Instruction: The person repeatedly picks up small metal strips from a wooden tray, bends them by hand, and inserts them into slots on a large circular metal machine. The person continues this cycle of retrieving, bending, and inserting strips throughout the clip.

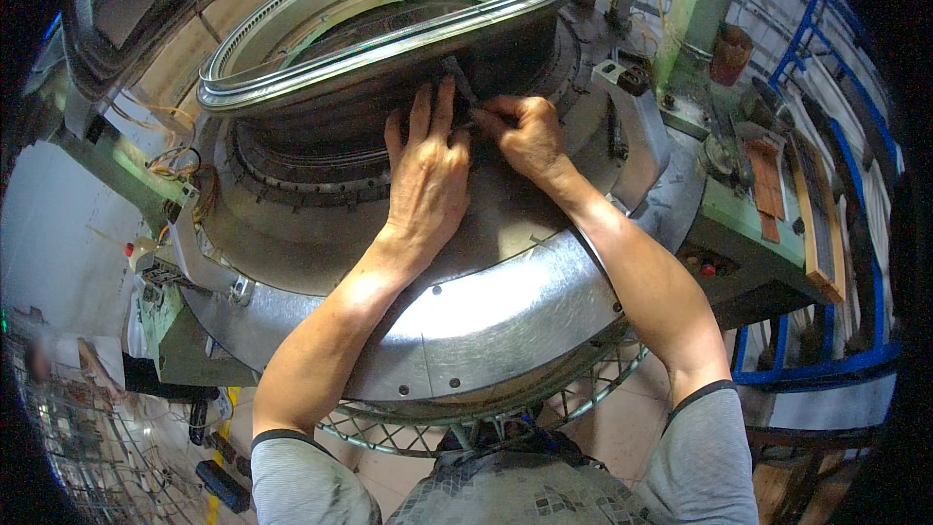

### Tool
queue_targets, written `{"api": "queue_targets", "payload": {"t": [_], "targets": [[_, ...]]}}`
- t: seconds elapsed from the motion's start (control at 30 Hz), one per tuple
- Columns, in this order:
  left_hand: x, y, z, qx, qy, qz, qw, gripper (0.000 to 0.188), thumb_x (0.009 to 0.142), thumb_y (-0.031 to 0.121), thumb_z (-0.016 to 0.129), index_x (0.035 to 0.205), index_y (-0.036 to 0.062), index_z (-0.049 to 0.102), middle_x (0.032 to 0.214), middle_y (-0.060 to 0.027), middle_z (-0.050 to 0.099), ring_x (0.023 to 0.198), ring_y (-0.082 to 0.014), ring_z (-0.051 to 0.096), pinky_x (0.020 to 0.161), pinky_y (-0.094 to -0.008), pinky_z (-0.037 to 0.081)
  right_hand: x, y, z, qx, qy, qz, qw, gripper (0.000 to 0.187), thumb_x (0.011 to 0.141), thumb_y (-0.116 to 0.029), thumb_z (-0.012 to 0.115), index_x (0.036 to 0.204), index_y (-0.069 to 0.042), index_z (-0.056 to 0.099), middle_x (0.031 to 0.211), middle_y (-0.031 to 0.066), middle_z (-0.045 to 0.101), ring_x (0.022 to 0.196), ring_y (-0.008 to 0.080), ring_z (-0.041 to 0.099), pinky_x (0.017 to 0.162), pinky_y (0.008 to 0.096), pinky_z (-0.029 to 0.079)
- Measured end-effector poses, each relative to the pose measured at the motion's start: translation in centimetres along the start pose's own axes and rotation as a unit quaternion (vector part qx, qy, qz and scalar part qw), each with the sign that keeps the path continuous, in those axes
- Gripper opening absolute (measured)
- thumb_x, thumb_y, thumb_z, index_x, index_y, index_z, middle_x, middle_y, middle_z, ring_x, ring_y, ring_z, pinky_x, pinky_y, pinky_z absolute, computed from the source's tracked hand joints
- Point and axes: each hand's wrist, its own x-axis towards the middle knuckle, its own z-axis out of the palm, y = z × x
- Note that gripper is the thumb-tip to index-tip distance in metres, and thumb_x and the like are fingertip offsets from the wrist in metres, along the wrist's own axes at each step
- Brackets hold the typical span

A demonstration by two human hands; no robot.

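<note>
A large round metal machine part rises in front of me, with a bright polished rim (389, 43) above a dark side wall (321, 128). My left hand (428, 175) lies against this wall below the rim, its fingers stretched out and slightly apart. Beside it, my right hand (533, 139) pinches the lower end of a small, thin grey strip (457, 80) between thumb and fingers. The strip's upper part leans on the wall just right of my left fingertips. Its exact kind is unclear, and my right fingers cover its lower end.
A wide shiny metal flange (486, 301) curves between my body and the dark wall. Upright grey brackets stand on it at the right (637, 141) and left (199, 253). Green machine frame (695, 19), a blue rack (812, 369) and a wooden-edged board (814, 214) are to the right.
</note>
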Motion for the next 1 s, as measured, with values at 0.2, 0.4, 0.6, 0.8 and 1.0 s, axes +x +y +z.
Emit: {"api": "queue_targets", "payload": {"t": [0.2, 0.4, 0.6, 0.8, 1.0], "targets": [[0.14, 0.04, -0.20, 0.004, -0.015, 0.001, 1.000, 0.029, 0.070, 0.004, 0.066, 0.098, -0.0039, 0.071, 0.156, -0.0236, 0.034, 0.142, -0.0406, 0.034, 0.108, -0.0635, 0.030, -0.10, -0.05, 0.03, 0.015, 0.010, -0.009, 1.000, 0.022, 0.087, -0.019, 0.077, 0.096, 0.001, 0.077, 0.083, 0.0146, 0.076, 0.072, 0.0115, 0.067, 0.066, 0.0296, 0.053], [0.15, 0.00, -0.22, -0.002, -0.014, 0.004, 1.000, 0.031, 0.069, 0.004, 0.067, 0.099, -0.0048, 0.071, 0.155, -0.0247, 0.034, 0.142, -0.0409, 0.034, 0.107, -0.0655, 0.031, -0.07, 0.06, 0.17, 0.035, 0.002, 0.009, 0.999, 0.020, 0.087, -0.017, 0.077, 0.096, 0.000, 0.077, 0.084, 0.0136, 0.077, 0.073, 0.0097, 0.065, 0.067, 0.0298, 0.052], [0.25, -0.01, -0.36, -0.008, 0.003, 0.009, 1.000, 0.032, 0.068, 0.004, 0.068, 0.099, -0.0043, 0.071, 0.155, -0.0241, 0.035, 0.141, -0.0410, 0.034, 0.106, -0.0659, 0.031, -0.11, 0.19, 0.17, 0.030, -0.005, 0.019, 0.999, 0.019, 0.087, -0.016, 0.076, 0.097, 0.001, 0.076, 0.086, 0.0129, 0.077, 0.076, 0.0099, 0.065, 0.070, 0.0295, 0.053], [0.37, -0.06, -0.51, 0.003, -0.011, 0.009, 1.000, 0.033, 0.067, 0.006, 0.070, 0.098, -0.0038, 0.072, 0.155, -0.0234, 0.036, 0.141, -0.0402, 0.034, 0.106, -0.0650, 0.032, -0.06, 0.34, 0.29, 0.026, 0.001, 0.025, 0.999, 0.019, 0.087, -0.016, 0.076, 0.098, 0.000, 0.076, 0.087, 0.0129, 0.077, 0.077, 0.0104, 0.066, 0.071, 0.0299, 0.053], [0.38, -0.09, -0.43, 0.000, -0.006, 0.011, 1.000, 0.029, 0.068, 0.006, 0.069, 0.095, -0.0022, 0.073, 0.155, -0.0229, 0.036, 0.141, -0.0400, 0.034, 0.107, -0.0646, 0.031, -0.04, 0.11, 0.07, -0.004, 0.000, 0.016, 1.000, 0.019, 0.087, -0.015, 0.075, 0.098, 0.001, 0.076, 0.089, 0.0159, 0.077, 0.078, 0.0139, 0.070, 0.071, 0.0312, 0.054]]}}
